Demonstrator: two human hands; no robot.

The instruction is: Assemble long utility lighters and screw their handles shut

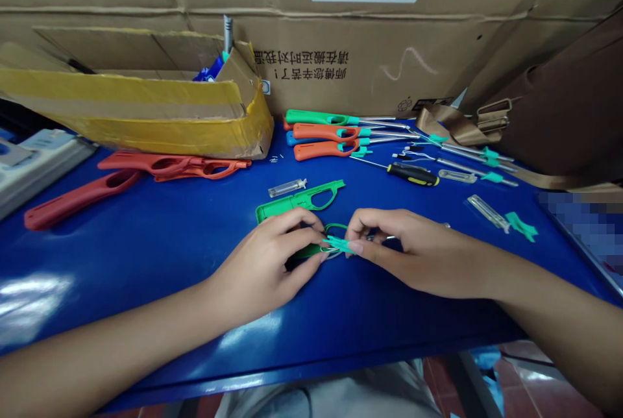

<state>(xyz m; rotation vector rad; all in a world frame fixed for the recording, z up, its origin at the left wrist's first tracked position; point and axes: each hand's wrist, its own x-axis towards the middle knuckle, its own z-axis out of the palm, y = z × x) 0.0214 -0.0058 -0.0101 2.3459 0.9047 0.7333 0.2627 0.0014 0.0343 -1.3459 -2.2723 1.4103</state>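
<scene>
One left hand (275,254): curled narrow, hold unclear | right hand (416,252): pinching teal plastic piece (338,245)

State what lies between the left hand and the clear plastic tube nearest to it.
In the head view, a green handle shell, partly covered by the left hand, lies between that hand and the clear plastic tube.

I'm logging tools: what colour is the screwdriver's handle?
The handle is black and yellow; head view.

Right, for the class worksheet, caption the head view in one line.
Left hand and right hand meet at a teal part, a green casing lying beyond them on the blue table.
</scene>
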